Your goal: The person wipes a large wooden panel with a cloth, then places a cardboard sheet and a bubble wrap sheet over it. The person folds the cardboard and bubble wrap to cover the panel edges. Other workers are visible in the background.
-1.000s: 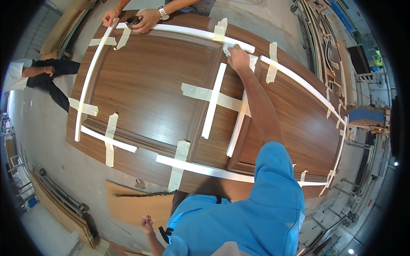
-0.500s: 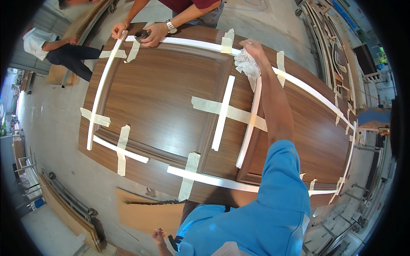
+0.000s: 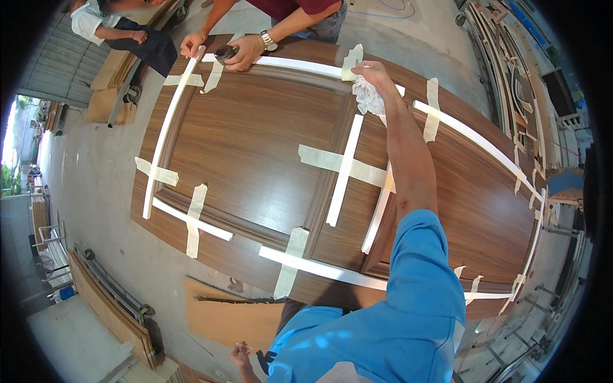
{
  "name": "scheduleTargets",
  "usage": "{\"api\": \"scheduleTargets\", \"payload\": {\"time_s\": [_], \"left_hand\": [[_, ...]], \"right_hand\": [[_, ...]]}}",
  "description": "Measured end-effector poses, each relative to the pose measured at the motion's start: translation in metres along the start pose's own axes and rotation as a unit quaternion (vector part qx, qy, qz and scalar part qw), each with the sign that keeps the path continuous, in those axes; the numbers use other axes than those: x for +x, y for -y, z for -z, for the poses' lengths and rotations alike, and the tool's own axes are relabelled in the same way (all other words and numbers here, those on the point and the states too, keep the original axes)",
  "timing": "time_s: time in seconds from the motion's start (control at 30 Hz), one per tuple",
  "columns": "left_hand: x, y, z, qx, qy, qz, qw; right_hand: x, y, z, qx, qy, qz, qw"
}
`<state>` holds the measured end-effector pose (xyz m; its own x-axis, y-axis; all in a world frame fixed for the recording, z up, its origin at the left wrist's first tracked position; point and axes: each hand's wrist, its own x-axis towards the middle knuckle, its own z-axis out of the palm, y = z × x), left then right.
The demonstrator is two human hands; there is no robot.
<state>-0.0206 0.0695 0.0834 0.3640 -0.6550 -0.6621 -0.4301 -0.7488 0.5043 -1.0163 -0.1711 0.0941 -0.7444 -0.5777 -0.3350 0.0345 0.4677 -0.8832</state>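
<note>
A brown wood-grain door panel (image 3: 255, 140) lies flat in front of me, with white strips fixed over it by pale masking tape. Out at the far edge, my right hand (image 3: 375, 73) grips a crumpled white rag (image 3: 367, 96) against the panel, beside a piece of masking tape (image 3: 352, 62) and the far white strip (image 3: 300, 65). My left hand (image 3: 241, 354) hangs low, off the near edge, its fingers pinched around something small and pale that I cannot make out. My right forearm hides part of the panel and strips.
Across the panel, a co-worker's hands (image 3: 242, 53) hold a dark round object (image 3: 225, 53) and the end of a left-hand strip (image 3: 171, 127). Another person (image 3: 131, 35) is at the upper left. Brown sheet material (image 3: 230, 313) lies by the near edge; stacked boards (image 3: 112, 306) stand left.
My right hand and the rag have shifted slightly left along the far edge, closer to the masking tape. The whole view has shifted a little. The person at upper left has changed position.
</note>
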Motion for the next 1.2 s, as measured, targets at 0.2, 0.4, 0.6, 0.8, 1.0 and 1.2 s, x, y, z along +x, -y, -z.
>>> {"api": "scheduleTargets", "payload": {"time_s": [0.2, 0.4, 0.6, 0.8, 1.0, 1.2], "left_hand": [[0.004, 0.004, -0.008, -0.006, 0.012, -0.008, 1.0], [0.006, 0.001, -0.017, -0.014, 0.028, -0.042, 0.999], [0.009, 0.002, -0.021, -0.001, 0.024, -0.039, 0.999], [0.006, 0.006, -0.03, -0.018, 0.032, -0.06, 0.998], [0.002, 0.005, -0.036, -0.017, 0.02, -0.039, 0.999], [0.001, 0.011, -0.039, -0.029, 0.03, -0.032, 0.999]], "right_hand": [[-0.03, 0.003, -0.003, -0.242, -0.012, 0.215, 0.946], [-0.068, -0.006, -0.014, -0.375, -0.047, 0.272, 0.885], [-0.082, -0.018, -0.015, -0.429, -0.054, 0.312, 0.846], [-0.084, -0.034, -0.016, -0.451, -0.049, 0.334, 0.826], [-0.086, -0.032, -0.015, -0.473, -0.041, 0.341, 0.811], [-0.1, -0.027, -0.015, -0.534, 0.012, 0.304, 0.789]]}}
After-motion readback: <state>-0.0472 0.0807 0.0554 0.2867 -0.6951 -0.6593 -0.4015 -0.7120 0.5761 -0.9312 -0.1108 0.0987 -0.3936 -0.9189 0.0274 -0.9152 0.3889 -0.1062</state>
